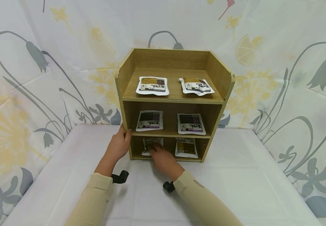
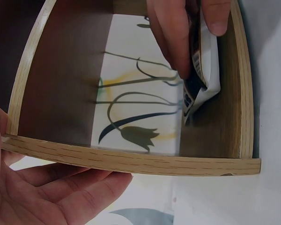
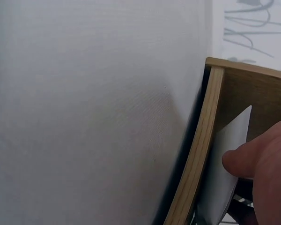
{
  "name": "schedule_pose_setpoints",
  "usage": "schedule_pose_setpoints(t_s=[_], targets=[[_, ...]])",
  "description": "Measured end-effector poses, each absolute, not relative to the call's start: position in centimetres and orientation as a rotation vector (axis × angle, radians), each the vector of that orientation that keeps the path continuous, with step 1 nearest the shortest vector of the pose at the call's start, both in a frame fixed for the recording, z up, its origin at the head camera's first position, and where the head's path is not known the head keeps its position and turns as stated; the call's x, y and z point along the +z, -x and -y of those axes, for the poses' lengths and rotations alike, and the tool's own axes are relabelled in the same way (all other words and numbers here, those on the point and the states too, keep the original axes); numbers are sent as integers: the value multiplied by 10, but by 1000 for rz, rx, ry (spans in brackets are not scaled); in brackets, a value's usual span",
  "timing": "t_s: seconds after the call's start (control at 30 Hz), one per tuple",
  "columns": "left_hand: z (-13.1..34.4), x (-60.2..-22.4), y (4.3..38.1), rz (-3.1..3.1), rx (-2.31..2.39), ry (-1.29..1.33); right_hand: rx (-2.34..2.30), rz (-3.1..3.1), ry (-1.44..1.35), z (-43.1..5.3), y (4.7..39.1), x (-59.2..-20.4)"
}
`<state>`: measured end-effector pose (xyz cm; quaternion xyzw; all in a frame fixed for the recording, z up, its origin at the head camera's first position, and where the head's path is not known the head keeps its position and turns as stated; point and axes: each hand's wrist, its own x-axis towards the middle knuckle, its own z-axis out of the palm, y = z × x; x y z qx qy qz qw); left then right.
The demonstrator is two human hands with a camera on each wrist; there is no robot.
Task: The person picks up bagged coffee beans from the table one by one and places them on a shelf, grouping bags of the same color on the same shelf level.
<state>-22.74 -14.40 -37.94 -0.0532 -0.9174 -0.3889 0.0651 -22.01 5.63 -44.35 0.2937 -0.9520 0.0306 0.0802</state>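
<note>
A small wooden shelf (image 1: pixel 168 101) with three levels stands against the patterned cloth. My left hand (image 1: pixel 118 144) holds its left side panel, thumb at the front edge and fingers along the outer face. Inside the bottom level, my right hand (image 1: pixel 164 160) pinches a white printed pouch (image 1: pixel 146 150) on the left; the left wrist view has fingers on its printed face and the thumb by its white edge. The pouch (image 3: pixel 229 159) appears tilted in the right wrist view, and the hand partly hides it. Another pouch (image 1: pixel 186 148) lies at the bottom right.
Two dark-labelled pouches, left (image 1: pixel 150 121) and right (image 1: pixel 191 123), lie on the middle level. The top level carries two gold-labelled pouches, left (image 1: pixel 152 86) and right (image 1: pixel 196 86). A white cloth covers the table (image 1: pixel 242 179) around the shelf.
</note>
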Motion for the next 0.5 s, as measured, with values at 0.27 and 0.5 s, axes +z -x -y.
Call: schedule_pose_setpoints(t_s=[0.27, 0.5], targets=[[144, -379, 227, 2769, -1157, 153, 51, 2873, -852, -54, 225, -447], [144, -379, 227, 2769, -1167, 159, 62, 2869, -849, -54, 227, -450]])
